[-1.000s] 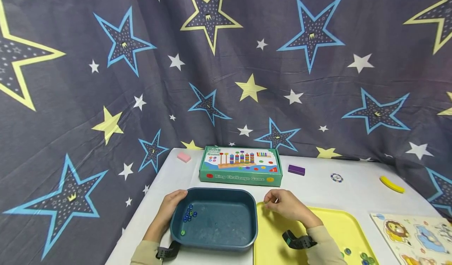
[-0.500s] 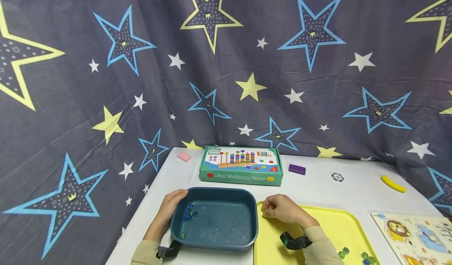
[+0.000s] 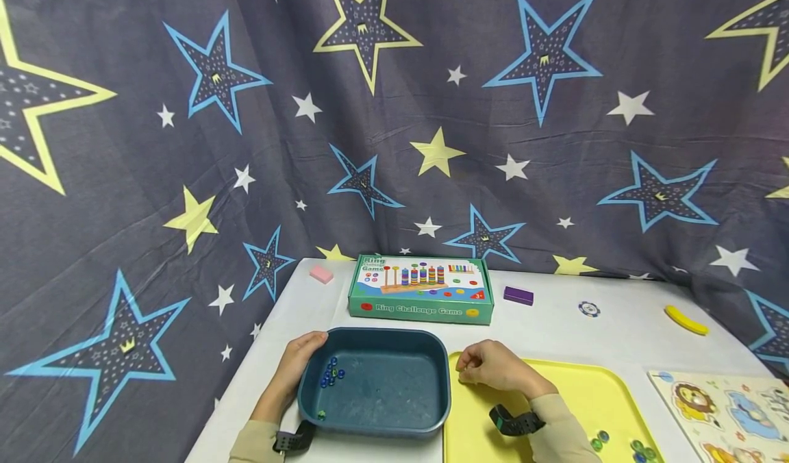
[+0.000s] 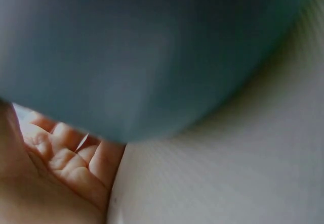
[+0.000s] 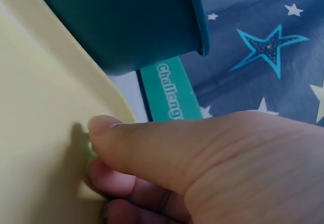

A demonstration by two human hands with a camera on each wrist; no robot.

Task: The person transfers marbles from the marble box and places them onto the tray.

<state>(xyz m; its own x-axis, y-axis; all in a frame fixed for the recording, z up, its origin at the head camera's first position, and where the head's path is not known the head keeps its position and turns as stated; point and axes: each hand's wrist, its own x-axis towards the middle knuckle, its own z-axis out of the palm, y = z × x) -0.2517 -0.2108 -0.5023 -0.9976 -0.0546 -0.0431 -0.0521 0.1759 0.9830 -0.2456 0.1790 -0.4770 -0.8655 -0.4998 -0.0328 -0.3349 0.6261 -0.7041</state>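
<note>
The right grip [image 3: 496, 367] pinched a small, shiny green marble [image 5: 91, 149], mostly hidden, between thumb and finger over a yellow tray [image 3: 573, 389]. Left of it, a deep teal rectangular bin [image 3: 388, 394] lay lengthwise side to side, touched by the left grip [image 3: 297, 361]; whether clasped, I couldn't tell.

A bin [image 3: 394, 388] sits left of a tray [image 3: 573, 388] on a table [image 3: 555, 336], marbles [image 3: 333, 361] inside its left wall; more marbles [image 3: 637, 445] lie near the tray's right edge, a puzzle [image 3: 727, 415] beyond. Behind the bin, a box [image 3: 421, 292] lies between one block [image 3: 321, 274] near the table's back left corner and another block [image 3: 518, 296].
</note>
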